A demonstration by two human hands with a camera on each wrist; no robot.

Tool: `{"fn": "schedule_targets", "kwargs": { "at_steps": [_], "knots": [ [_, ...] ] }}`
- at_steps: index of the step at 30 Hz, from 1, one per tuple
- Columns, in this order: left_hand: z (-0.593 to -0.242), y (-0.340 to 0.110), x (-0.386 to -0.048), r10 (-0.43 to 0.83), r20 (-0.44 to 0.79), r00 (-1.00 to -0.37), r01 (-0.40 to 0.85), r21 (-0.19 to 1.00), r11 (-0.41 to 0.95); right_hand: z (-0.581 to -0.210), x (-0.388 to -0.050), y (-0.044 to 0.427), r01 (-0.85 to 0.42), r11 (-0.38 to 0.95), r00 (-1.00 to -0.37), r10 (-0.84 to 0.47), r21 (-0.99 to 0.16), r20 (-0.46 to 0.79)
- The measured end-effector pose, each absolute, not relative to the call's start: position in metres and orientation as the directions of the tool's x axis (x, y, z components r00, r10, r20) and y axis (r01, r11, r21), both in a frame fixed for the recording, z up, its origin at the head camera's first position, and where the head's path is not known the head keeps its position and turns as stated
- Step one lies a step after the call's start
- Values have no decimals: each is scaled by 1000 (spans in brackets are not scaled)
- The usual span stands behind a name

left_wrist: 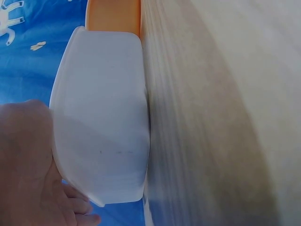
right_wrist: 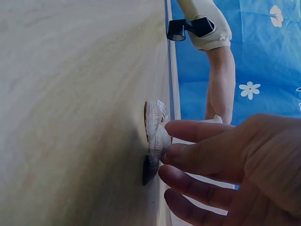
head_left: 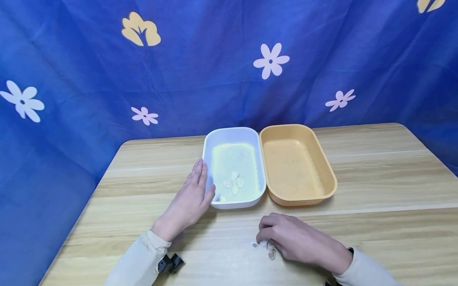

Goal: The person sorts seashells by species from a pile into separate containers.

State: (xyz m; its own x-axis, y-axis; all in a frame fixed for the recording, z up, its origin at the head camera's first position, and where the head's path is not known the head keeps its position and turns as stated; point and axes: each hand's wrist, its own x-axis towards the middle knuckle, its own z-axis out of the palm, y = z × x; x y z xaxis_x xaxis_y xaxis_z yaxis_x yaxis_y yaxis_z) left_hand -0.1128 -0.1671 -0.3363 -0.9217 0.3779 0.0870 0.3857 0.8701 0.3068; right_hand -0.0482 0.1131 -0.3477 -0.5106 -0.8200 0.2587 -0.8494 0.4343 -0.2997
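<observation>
My left hand [head_left: 187, 202] rests at the left side of a white plastic tray [head_left: 236, 205], fingers straight along its rim and thumb over the near left corner. Inside that tray lie several pale seashells [head_left: 235, 190], most in a cluster near the front. On the table before the trays, my right hand [head_left: 297, 238] bends over a small group of ribbed seashells [right_wrist: 152, 120]. Its thumb and fingertips are at the edge of one shell; whether they pinch it is unclear. Another seashell [head_left: 272, 254] lies beside the thumb, partly darker.
An orange tray [head_left: 291, 171] stands against the white tray's right side. The wooden table [head_left: 379, 174] ends at a blue curtain [head_left: 200, 71] with flower prints. A black device [head_left: 171, 263] is strapped at the left wrist.
</observation>
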Motion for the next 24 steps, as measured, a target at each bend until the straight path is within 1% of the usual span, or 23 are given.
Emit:
{"fn": "schedule_targets", "kwargs": {
  "at_steps": [4,10,13,20,24],
  "knots": [
    [-336,-167,-112,374,89,-923,382,309,871,-348,-47,113,-835,443,-525,-819,-326,233],
    [-337,-167,-112,376,91,-922,384,313,869,-348,-46,114,-787,490,-577,-799,-376,168],
    [-338,-167,-113,377,92,-922,386,314,867,-348,-47,113,-782,505,-588,-793,-365,161],
    [-338,-168,-114,376,95,-922,386,313,867,-350,-51,111,-783,548,-608,-773,-293,181],
    [-337,-167,-114,378,95,-921,387,317,866,-350,-51,112,-773,557,-621,-761,-303,187]
  ]
}}
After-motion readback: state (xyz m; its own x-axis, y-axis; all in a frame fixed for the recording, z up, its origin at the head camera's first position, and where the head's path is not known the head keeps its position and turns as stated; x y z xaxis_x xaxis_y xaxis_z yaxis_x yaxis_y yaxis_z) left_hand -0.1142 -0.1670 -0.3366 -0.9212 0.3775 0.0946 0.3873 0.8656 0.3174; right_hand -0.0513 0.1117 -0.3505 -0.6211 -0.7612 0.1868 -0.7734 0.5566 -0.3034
